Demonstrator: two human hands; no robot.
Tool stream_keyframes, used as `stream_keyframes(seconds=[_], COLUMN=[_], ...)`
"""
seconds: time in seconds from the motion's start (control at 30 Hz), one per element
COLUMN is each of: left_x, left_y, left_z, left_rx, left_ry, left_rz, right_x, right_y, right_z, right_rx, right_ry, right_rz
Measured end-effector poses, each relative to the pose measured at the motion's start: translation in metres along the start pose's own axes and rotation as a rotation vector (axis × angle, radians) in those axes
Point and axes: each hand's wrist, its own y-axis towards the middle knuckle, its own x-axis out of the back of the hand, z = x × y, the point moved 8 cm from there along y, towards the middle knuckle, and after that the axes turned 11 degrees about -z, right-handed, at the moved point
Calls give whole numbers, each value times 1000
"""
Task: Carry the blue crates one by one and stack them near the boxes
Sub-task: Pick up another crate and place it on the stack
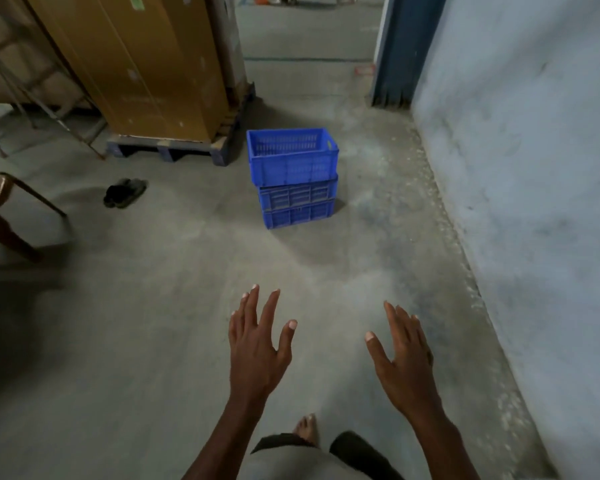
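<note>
A stack of three blue crates (pixel 293 178) stands on the concrete floor ahead, just right of a pallet with tall brown cardboard boxes (pixel 142 64). The top crate (pixel 291 155) is upright and I can see into its bare inside. My left hand (pixel 257 344) and my right hand (pixel 400 355) are stretched out in front of me, well short of the stack, fingers spread and holding nothing.
A dark blue pallet (pixel 174 150) carries the boxes. A pair of black sandals (pixel 125 192) lies on the floor at left, beside a brown chair (pixel 4 209). A pale blue wall (pixel 520 168) runs along the right; a doorway (pixel 309 29) opens behind the stack.
</note>
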Motion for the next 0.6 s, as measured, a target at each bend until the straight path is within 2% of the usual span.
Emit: stream_keyframes(seconds=[0.13, 0.3, 0.6], left_x=[-40, -101, -169], left_y=[107, 228, 407], left_z=[-33, -37, -27], left_rx=[-62, -71, 115], left_ry=[-16, 17, 52], left_rz=[7, -13, -100], right_x=[-19, -64, -127], right_y=[97, 239, 499], right_z=[8, 17, 58], right_rx=[-25, 3, 125], right_ry=[33, 61, 18], right_rz=[-23, -10, 69])
